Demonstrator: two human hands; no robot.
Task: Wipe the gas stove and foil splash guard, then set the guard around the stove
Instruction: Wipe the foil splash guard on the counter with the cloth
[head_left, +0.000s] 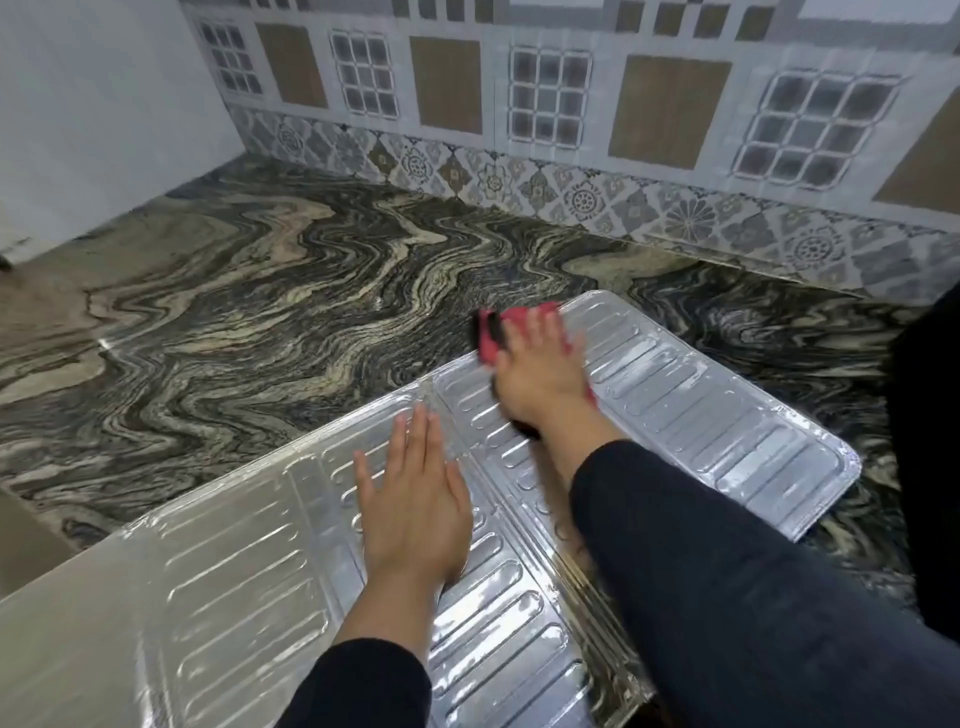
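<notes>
The guard (249, 561) is lying flat on the table (234, 270), left hand (415, 499) pressing open-palmed, right hand (540, 374) clamping a cloth (488, 338) (thin foil likely creases easily, so lifting by both ends seems safest).

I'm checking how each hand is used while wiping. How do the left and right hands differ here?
The left hand lies flat and open, empty, on the foil splash guard; the right hand presses a red cloth. The left rests on the middle panel, nearer the person; the right reaches farther, toward the guard's far edge. The right looks motion-blurred, the left sharp. Both wear dark sleeves and touch the guard.
</notes>
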